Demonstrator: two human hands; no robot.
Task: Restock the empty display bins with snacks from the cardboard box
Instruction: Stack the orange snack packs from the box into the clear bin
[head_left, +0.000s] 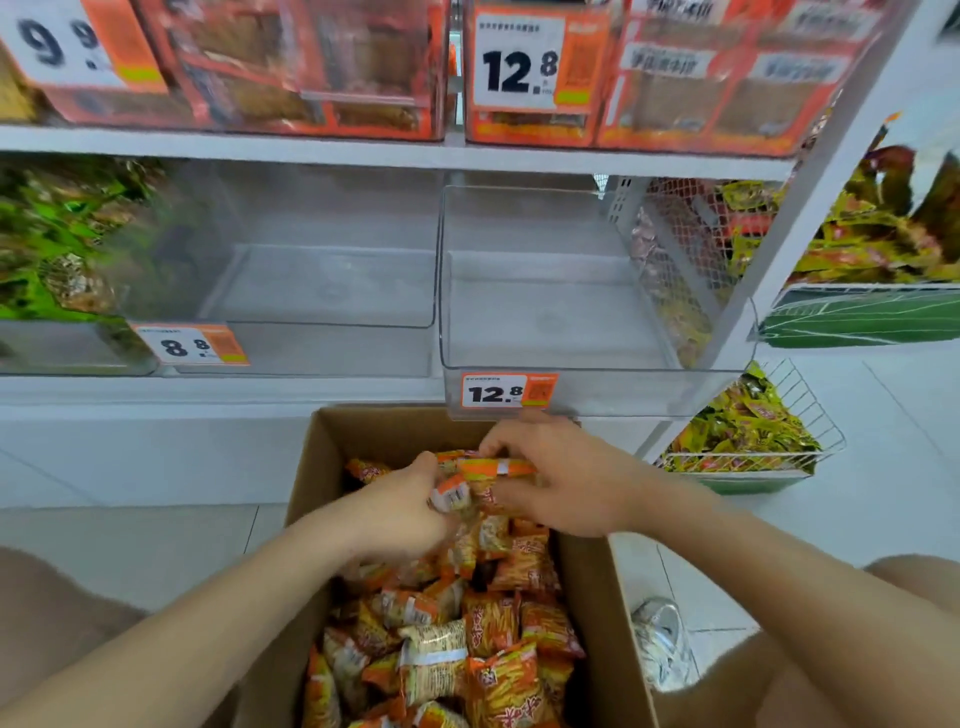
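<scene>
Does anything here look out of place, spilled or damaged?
The empty bin with the 12.8 tag juts forward past the shelf edge, over the cardboard box, while the empty bin beside it sits further back. Nothing looks spilled or damaged.

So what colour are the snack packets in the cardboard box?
The snack packets are mainly orange with pale patches; the head view shows them.

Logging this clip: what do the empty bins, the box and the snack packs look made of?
The bins look like clear rigid plastic, perhaps acrylic: the shelf shows through and the rims glint. The box is matte brown cardboard, its cut edges raw. The packs seem to be glossy printed plastic film, crinkled, with crimped ends.
</scene>
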